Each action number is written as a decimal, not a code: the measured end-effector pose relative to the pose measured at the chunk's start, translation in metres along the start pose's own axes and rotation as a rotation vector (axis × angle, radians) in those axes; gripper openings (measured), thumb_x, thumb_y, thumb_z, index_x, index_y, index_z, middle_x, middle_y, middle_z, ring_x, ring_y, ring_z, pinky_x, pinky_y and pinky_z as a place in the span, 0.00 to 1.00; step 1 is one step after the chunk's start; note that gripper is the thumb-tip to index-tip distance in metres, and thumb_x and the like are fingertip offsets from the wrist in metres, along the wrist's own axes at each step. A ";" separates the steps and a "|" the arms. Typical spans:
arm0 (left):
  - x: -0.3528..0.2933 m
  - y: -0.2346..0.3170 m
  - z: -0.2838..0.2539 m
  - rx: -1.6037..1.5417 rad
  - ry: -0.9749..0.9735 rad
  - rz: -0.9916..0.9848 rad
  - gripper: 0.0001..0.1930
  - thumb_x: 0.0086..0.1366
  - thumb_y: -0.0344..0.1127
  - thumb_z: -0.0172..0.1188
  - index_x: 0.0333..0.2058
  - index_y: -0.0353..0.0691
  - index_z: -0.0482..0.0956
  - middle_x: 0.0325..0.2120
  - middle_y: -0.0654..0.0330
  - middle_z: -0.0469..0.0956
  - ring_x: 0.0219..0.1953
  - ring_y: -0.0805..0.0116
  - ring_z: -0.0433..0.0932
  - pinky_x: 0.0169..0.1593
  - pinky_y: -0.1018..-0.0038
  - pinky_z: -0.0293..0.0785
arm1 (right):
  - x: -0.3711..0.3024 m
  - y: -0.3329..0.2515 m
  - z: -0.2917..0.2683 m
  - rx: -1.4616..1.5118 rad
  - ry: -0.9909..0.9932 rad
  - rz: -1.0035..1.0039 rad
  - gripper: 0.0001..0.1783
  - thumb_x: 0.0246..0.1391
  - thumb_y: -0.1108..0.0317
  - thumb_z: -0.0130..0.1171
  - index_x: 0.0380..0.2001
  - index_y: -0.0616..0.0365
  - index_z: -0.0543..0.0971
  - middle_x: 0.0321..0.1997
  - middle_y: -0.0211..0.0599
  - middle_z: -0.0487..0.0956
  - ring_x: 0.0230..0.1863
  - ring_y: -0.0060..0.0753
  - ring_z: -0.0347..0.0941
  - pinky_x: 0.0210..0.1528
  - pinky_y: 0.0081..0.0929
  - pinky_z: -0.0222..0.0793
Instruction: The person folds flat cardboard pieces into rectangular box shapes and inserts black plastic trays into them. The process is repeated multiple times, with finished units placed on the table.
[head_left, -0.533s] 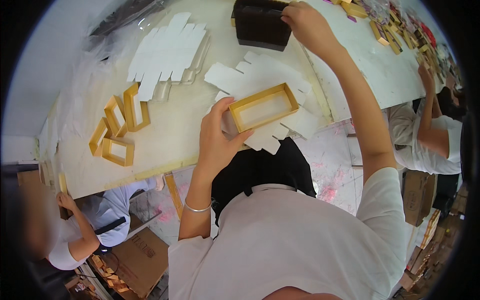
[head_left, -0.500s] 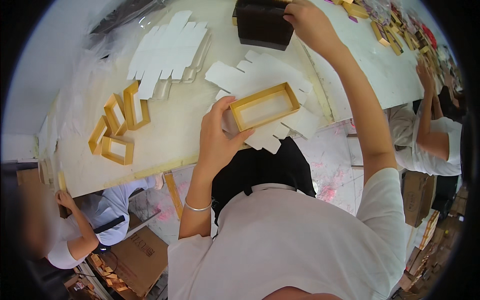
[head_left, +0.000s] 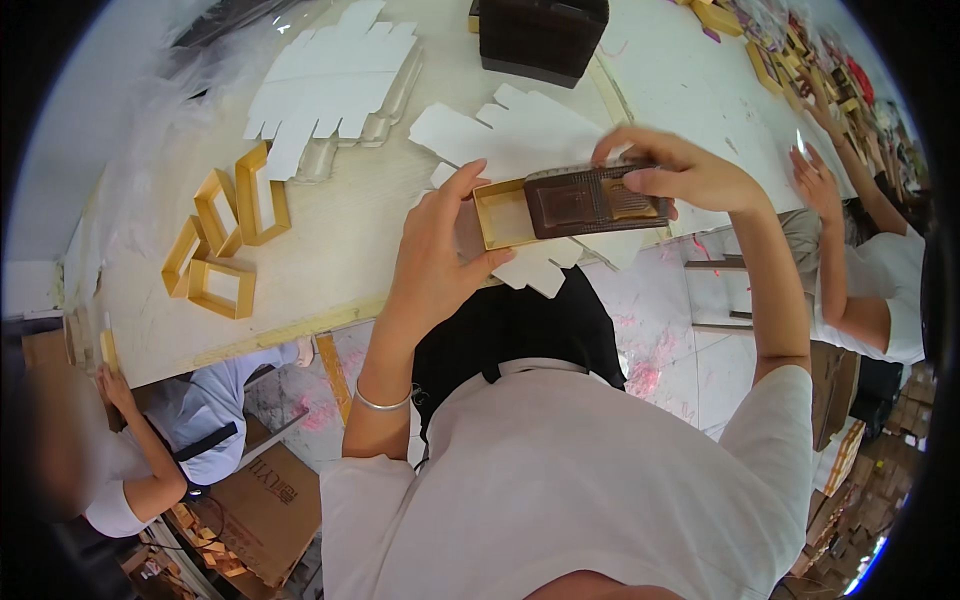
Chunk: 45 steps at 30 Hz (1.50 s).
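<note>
My left hand (head_left: 445,235) grips the left end of a shallow gold box (head_left: 503,215), thumb on the near side and fingers on the far side. Over the right part of that box, my right hand (head_left: 665,175) holds a dark brown plastic tray (head_left: 575,205) with moulded compartments, its fingers wrapped round the tray's right end. The tray covers much of the box, so whether it sits inside or just above it I cannot tell. Beneath both lie flat white die-cut card blanks (head_left: 540,115). A dark brown stack (head_left: 545,40) of what look like similar trays stands beyond.
Several gold box frames (head_left: 240,205) stand at the left, near a pile of white card blanks (head_left: 335,75) and clear plastic. Small gold boxes (head_left: 765,65) lie at the far right. Co-workers' hands (head_left: 820,185) are at the right and left table edges. A brown carton (head_left: 262,505) sits below.
My right hand has come back from the dark stack toward me, bringing a brown tray over the gold box. My left hand still holds the box.
</note>
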<state>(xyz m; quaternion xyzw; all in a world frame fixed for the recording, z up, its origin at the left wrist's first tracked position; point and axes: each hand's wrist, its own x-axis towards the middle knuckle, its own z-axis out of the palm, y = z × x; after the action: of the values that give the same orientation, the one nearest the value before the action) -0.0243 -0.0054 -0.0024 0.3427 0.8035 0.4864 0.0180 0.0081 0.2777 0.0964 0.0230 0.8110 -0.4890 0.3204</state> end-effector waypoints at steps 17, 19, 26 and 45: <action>0.013 -0.004 -0.013 0.016 -0.169 -0.044 0.35 0.43 0.33 0.72 0.54 0.43 0.72 0.44 0.60 0.75 0.41 0.62 0.70 0.51 0.69 0.68 | 0.006 0.041 0.031 -0.860 0.385 -0.762 0.24 0.47 0.77 0.55 0.51 0.62 0.75 0.46 0.45 0.77 0.49 0.49 0.73 0.50 0.36 0.72; 0.015 -0.006 -0.013 -0.011 -0.180 -0.038 0.35 0.43 0.33 0.73 0.54 0.43 0.72 0.45 0.60 0.75 0.42 0.63 0.70 0.51 0.70 0.67 | 0.011 0.051 0.032 -1.095 0.489 -0.893 0.26 0.43 0.75 0.57 0.51 0.59 0.75 0.45 0.44 0.77 0.46 0.45 0.74 0.45 0.34 0.74; 0.014 -0.006 -0.014 -0.024 -0.184 -0.047 0.35 0.43 0.34 0.73 0.54 0.44 0.73 0.47 0.61 0.75 0.44 0.64 0.71 0.52 0.71 0.67 | 0.007 0.034 0.027 -1.008 0.330 -1.020 0.25 0.41 0.74 0.58 0.48 0.63 0.76 0.43 0.45 0.76 0.40 0.41 0.76 0.40 0.28 0.76; 0.017 -0.018 -0.014 -0.054 -0.204 0.088 0.36 0.45 0.36 0.72 0.55 0.42 0.71 0.51 0.54 0.73 0.49 0.54 0.71 0.54 0.64 0.66 | 0.008 0.064 0.080 -0.946 0.516 -0.611 0.32 0.50 0.53 0.58 0.56 0.58 0.71 0.60 0.59 0.63 0.60 0.62 0.60 0.65 0.52 0.53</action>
<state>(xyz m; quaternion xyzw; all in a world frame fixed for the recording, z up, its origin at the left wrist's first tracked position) -0.0522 -0.0115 -0.0038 0.4246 0.7683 0.4710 0.0876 0.0639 0.2439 0.0172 -0.2374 0.9612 -0.1246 -0.0649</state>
